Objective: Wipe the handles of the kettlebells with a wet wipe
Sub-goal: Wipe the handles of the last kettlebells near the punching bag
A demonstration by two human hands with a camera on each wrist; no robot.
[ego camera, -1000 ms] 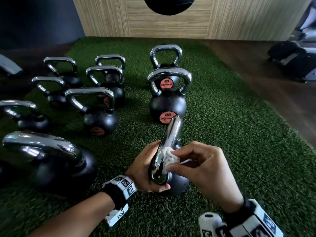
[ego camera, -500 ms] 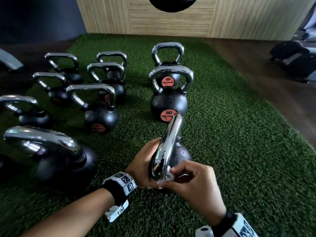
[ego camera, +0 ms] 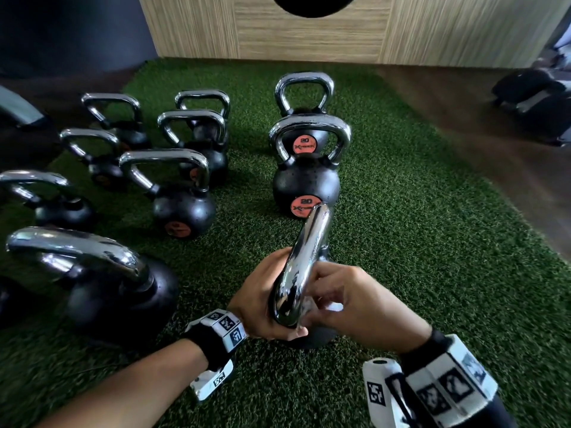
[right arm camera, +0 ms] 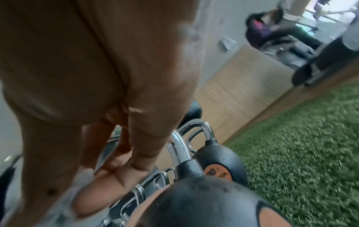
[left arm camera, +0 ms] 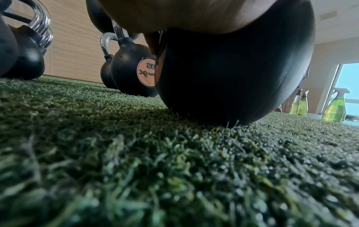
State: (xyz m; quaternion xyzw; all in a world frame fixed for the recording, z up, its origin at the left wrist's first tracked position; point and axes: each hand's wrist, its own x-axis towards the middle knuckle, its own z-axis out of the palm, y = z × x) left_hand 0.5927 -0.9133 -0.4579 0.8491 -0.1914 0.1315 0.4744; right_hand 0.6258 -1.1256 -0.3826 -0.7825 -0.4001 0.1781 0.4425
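A black kettlebell (ego camera: 312, 338) stands on the green turf close in front of me, its chrome handle (ego camera: 304, 261) running away from me. My left hand (ego camera: 262, 301) cups its left side, the thumb curled under the handle's near bend. From the right, my right hand (ego camera: 352, 307) pinches a white wet wipe (ego camera: 335, 307) against the near leg of the handle. The left wrist view shows the bell's round body (left arm camera: 233, 69) under my palm. My right fingers (right arm camera: 136, 153) press the wipe (right arm camera: 64, 212) on chrome in the blurred right wrist view.
Several more kettlebells stand to the left and ahead, among them a 20-marked one (ego camera: 306, 180) just beyond and a large one (ego camera: 102, 282) at near left. A wooden wall (ego camera: 309, 32) closes the far end. Dark floor (ego camera: 494, 149) lies right of the turf. Spray bottles (left arm camera: 336, 107) stand off to the right.
My right hand slid the wipe down the handle to its near bend, then round onto the right side of the near leg. The left hand kept its hold.
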